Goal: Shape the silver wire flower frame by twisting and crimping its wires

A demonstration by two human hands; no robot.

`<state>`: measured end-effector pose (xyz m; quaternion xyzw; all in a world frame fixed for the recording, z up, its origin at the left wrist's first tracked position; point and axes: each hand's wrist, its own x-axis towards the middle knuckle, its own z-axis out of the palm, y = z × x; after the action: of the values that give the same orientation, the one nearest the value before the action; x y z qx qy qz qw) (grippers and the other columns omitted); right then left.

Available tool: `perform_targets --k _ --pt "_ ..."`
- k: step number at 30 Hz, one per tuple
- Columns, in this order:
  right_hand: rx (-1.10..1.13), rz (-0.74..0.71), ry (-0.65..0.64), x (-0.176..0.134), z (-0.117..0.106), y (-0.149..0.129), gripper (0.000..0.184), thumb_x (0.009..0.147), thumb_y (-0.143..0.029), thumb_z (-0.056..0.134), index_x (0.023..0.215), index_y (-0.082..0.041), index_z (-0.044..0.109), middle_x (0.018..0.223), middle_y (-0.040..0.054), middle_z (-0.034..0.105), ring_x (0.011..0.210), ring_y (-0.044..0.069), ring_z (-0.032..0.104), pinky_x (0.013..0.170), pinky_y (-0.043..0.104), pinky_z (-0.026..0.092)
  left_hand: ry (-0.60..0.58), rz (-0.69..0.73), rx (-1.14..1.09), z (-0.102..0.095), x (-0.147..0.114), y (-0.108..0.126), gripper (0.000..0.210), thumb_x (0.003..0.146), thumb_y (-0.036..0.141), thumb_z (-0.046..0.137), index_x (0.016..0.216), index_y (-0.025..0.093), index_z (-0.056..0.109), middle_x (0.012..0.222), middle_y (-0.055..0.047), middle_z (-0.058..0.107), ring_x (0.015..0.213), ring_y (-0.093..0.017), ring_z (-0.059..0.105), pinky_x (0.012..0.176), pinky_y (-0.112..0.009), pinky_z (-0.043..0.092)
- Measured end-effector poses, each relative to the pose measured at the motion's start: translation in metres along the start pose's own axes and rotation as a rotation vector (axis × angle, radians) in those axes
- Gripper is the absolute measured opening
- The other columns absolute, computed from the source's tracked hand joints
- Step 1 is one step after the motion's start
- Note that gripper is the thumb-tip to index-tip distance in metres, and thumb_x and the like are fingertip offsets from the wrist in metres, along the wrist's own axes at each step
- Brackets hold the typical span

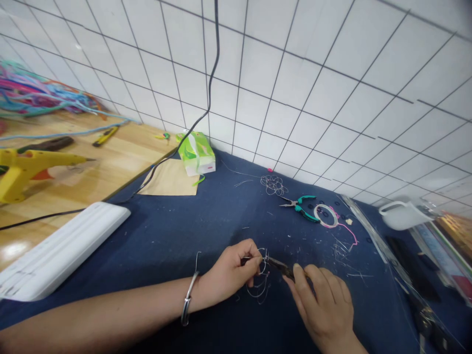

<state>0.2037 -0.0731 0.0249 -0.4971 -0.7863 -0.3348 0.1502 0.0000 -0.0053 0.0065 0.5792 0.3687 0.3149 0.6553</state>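
Note:
Between thumb and fingers, my left hand [234, 268] pinches a piece of thin wire bent into loops [257, 290]; its lower curves hang beneath the fingertips. My right hand [324, 300] is wrapped round the handles of dark pliers [279, 266], whose tip points left and meets the wire close to my left fingertips. Whether the jaws are closed on the wire is too small to tell. Beyond the hands, teal-handled needle-nose pliers [300, 206] lie on the dark blue cloth [177, 231], near a coil of wire [273, 185].
A white ring-shaped spool [326, 215] with pink cord and wire scraps lie at right, before a white mug [403, 215]. To the left are a white power strip [70, 250], yellow glue gun [33, 164], utility knife [105, 136] and green tissue pack [196, 155]. A black cable [210, 83] hangs down.

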Motion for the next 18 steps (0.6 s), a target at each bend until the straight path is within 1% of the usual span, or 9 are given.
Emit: perform_targets --k 6,18 --pt "0.019 -0.012 -0.008 -0.0015 0.0015 -0.0005 0.028 0.070 -0.032 0.067 0.096 -0.022 0.061 0.084 0.0046 0.060 0.081 0.020 0.052 0.072 0.034 0.037 -0.022 -0.021 -0.021 -0.0001 0.0000 -0.0007 0.010 0.081 0.023 0.045 0.074 0.015 0.046 0.067 0.002 0.055 0.048 -0.006 0.050 0.046 -0.019 0.037" --pt "0.029 -0.019 -0.027 -0.0014 0.0012 0.0005 0.028 0.070 -0.032 0.067 0.095 -0.022 0.062 0.083 0.0042 0.061 0.078 0.019 0.053 0.070 0.033 0.037 -0.026 -0.019 -0.002 0.0004 0.0002 0.0000 0.008 0.081 0.020 0.045 0.075 0.016 0.046 0.066 0.002 0.054 0.048 -0.006 0.049 0.046 -0.019 0.038"
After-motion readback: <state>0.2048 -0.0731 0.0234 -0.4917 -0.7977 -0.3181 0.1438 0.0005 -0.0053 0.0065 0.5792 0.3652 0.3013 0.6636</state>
